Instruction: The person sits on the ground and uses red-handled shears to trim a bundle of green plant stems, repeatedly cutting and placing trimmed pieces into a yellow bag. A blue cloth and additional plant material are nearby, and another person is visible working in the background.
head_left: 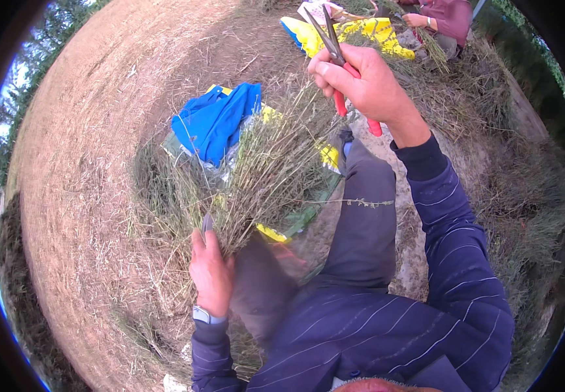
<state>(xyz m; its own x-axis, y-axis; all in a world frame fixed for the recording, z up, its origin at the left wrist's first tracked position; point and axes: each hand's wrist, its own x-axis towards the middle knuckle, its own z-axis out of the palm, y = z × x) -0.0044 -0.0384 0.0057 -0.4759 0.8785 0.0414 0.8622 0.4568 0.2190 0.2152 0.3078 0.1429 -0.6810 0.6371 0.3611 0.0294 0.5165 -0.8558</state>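
My right hand (pixel 367 85) is raised near the top centre, gripping scissor-like shears (pixel 339 97) with red handles, their dark blades pointing up and slightly apart. Lower left, my left hand (pixel 212 274) is closed on a bundle of dry, thin greenish stems (pixel 269 163) that fans up toward the right. A small grey, pointed object (pixel 208 223) shows at its fingertips; I cannot make out what it is. Behind the stems lies a crumpled blue cloth (pixel 214 124) with yellow and pale material around it.
At top right, another person (pixel 444 23) sits handling stems, beside yellow, blue and white bags or cloths (pixel 374 36). My legs (pixel 361 215) are bent below me, over green sheeting (pixel 305 219). Straw-strewn ground (pixel 80 163) spreads left; heaps of cut plants (pixel 511 202) lie right.
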